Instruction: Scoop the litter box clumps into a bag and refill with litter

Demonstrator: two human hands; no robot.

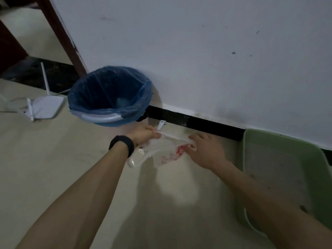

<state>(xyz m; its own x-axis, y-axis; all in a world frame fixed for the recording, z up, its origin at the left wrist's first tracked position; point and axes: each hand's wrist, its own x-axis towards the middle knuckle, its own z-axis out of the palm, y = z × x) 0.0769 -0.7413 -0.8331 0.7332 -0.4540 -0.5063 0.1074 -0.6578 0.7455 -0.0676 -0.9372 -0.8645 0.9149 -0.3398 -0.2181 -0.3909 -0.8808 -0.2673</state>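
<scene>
Hands at centre frame, both on a thin translucent white plastic bag with red print [166, 152]. Left hand [143, 134], black wristband [122, 145] on it, has its fingers clenched on the bag's left rim; right hand [206, 150] fingers pinch the right rim. Rim is stretched taut between them, above the floor. White plastic slotted scoop [134, 159] lies on the floor just below the left wrist. Green plastic litter box [280, 139] with grey litter sits at right against the wall. Blue-lined round bin [109, 97] upper left of centre, white router [45, 106] far left.
</scene>
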